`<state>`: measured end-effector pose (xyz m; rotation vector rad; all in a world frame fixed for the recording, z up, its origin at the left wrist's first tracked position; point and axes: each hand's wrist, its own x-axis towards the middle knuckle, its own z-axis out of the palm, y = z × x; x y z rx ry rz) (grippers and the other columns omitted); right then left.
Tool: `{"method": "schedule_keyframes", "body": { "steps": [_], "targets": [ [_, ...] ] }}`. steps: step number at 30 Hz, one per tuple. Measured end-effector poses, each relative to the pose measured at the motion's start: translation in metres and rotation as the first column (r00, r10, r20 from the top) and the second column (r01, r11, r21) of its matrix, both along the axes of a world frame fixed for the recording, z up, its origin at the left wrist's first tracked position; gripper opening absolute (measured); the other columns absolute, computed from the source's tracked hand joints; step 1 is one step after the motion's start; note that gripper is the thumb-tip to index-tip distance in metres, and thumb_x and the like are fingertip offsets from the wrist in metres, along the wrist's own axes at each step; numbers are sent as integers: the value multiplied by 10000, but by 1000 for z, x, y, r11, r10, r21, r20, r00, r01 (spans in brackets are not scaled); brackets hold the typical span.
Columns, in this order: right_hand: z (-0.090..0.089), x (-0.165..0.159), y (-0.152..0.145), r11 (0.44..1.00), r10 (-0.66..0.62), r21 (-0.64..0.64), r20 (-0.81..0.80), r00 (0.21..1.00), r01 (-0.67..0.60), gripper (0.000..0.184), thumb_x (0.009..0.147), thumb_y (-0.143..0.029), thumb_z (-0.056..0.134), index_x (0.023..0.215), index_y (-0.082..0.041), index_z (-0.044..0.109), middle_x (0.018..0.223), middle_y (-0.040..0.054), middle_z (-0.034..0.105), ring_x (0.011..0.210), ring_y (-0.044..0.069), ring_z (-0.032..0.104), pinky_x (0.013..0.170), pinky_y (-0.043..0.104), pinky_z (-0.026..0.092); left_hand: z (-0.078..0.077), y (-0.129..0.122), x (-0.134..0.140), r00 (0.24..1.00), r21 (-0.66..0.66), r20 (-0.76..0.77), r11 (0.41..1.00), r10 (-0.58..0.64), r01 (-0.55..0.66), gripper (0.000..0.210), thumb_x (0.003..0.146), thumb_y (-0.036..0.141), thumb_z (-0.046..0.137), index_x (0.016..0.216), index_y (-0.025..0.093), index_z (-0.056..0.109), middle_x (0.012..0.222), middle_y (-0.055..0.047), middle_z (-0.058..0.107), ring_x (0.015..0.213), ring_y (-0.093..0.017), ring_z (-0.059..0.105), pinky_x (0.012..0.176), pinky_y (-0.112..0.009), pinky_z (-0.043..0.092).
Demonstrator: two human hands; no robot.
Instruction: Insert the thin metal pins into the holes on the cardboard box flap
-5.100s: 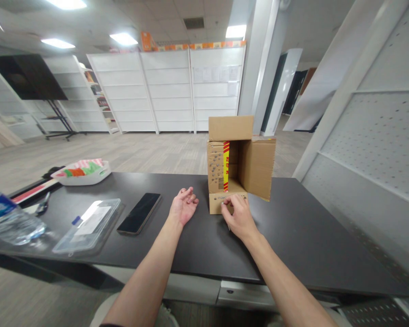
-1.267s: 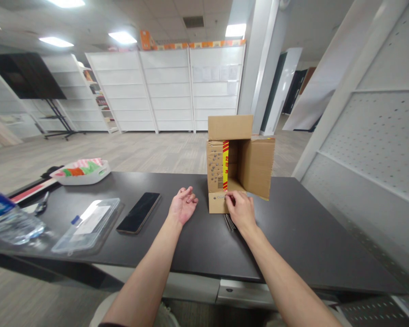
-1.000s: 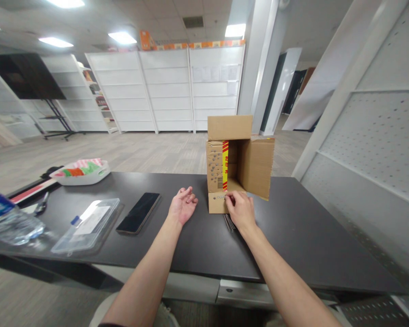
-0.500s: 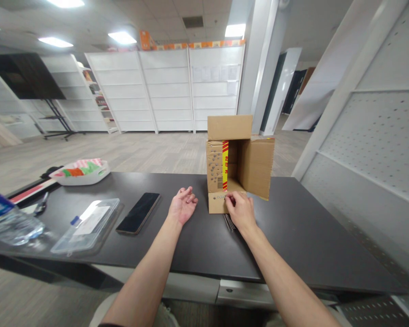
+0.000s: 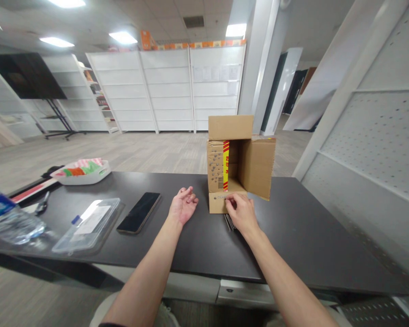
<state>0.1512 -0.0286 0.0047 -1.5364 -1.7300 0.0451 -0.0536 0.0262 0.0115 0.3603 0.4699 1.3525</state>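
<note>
Centre-right, my right hand (image 5: 240, 210) works at carton flap (image 5: 216, 207), grip unclear; left hand (image 5: 184, 206) slack, empty. Next likely needs fine control.

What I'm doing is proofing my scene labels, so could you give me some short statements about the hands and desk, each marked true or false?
1. The right hand is in front of the lower flap of the box. True.
2. The left hand grips the phone. False: it is palm up, apart from the phone.
3. The phone lies between the case and the left hand. True.
4. The box is shut. False: its front is open.
5. Thin rods show beside the right hand. True.
6. The white tray is right of the box. False: it is far to the left.
</note>
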Motion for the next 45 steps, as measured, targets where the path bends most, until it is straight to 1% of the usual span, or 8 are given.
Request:
{"method": "schedule_keyframes", "body": {
  "steps": [10, 16, 24, 34, 45],
  "targets": [
    [2, -3, -6, 988, 155, -35, 53, 986, -153, 119, 818, -182, 506, 842, -213, 617, 849, 25, 661, 872, 203, 557, 794, 329, 281, 1, -1, 1, 1000, 0, 1, 1000, 0, 0, 260, 678, 48, 668, 675, 174, 440, 708, 43, 625, 425, -42, 335, 534, -249, 349],
    [2, -3, -8, 976, 213, -56, 80, 974, -209, 166, 791, -134, 496, 869, -214, 619, 881, 31, 658, 885, 205, 550, 808, 340, 283, 1, -1, 0, 1000, -6, 10, 1000, 2, -2, 267, 683, 38, 663, 676, 177, 435, 711, 46, 627, 426, -48, 334, 535, -253, 349],
    [3, -5, -10, 971, 229, -102, 125, 965, -217, 160, 778, -125, 511, 857, -212, 619, 902, 26, 646, 902, 201, 534, 778, 330, 270, 1, 0, 0, 1000, -8, 18, 1000, 0, 0, 263, 688, 34, 656, 676, 178, 436, 721, 43, 630, 426, -52, 328, 532, -253, 344],
    [1, -7, -11, 966, 249, -121, 175, 953, -230, 144, 782, -123, 514, 850, -213, 603, 886, 27, 632, 924, 204, 518, 768, 327, 250, 0, 1, 0, 1000, -1, 9, 1000, -5, 5, 264, 691, 40, 658, 663, 174, 432, 711, 44, 621, 431, -49, 327, 534, -252, 337],
    [4, -9, -14, 955, 281, -144, 170, 945, -258, 144, 775, -118, 499, 840, -211, 587, 878, 23, 640, 911, 205, 517, 769, 325, 247, 3, -2, 1, 1000, -5, 1, 1000, 2, -2, 280, 680, 41, 666, 662, 174, 420, 716, 43, 626, 426, -45, 329, 531, -247, 347]
  ]
}}
